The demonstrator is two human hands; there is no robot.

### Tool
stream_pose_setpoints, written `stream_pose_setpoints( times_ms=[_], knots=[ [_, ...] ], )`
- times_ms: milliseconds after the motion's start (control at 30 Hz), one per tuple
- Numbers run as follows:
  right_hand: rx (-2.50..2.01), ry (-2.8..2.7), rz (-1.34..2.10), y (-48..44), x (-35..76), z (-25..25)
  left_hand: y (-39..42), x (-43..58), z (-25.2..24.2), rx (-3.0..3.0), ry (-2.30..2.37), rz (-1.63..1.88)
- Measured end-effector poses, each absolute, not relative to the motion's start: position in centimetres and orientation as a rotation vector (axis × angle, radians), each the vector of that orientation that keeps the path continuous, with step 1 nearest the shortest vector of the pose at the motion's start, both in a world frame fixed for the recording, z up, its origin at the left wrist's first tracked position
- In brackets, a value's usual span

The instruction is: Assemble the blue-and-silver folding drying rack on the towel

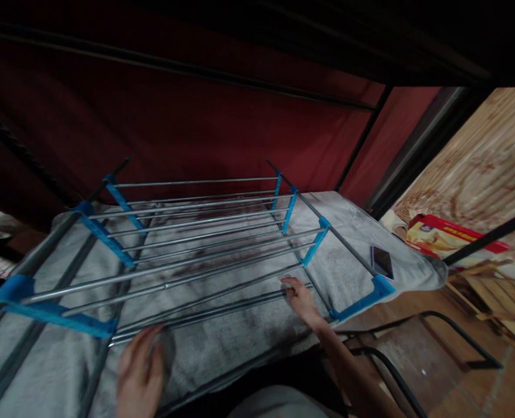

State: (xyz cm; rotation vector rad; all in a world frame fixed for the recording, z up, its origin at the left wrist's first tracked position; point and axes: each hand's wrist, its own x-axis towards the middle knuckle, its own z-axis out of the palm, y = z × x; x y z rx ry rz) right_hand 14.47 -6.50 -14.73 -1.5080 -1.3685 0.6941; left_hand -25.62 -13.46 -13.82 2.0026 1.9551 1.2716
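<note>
A shoe rack of grey metal tubes (222,253) and blue plastic brackets (57,313) lies on a grey blanket (222,348). My left hand (141,368), slightly blurred, is low by the left end of the nearest tubes. Its thumb stands apart from its fingers, and no object shows in it. Across the rack, my right hand (301,299) reaches over the right part of those same lower tubes, fingers loosely bent and apart. Whether its fingertips touch the tubes is unclear. The lower bracket on the right (364,299) is just beyond this hand.
A phone (382,262) lies on the blanket right of the rack. Dark metal frame bars (366,136) and a red curtain (222,128) enclose the far side. Off to the right are a red and yellow box (446,235), a wooden slatted piece (496,299) and a metal-framed chair (431,354).
</note>
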Motion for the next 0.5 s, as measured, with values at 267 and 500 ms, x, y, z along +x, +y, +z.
stream_pose_setpoints(
  times_ms=[267, 500],
  knots=[
    [-1.572, -2.224, 0.366, -7.3, 13.9, -16.5, -12.5, -22.5, -15.4, 2.316, 1.923, 0.635],
    [-1.424, -2.286, 0.528, -7.0, 15.4, -17.2, -12.8, -21.3, -13.6, 2.340, 2.006, 0.345]
  ],
)
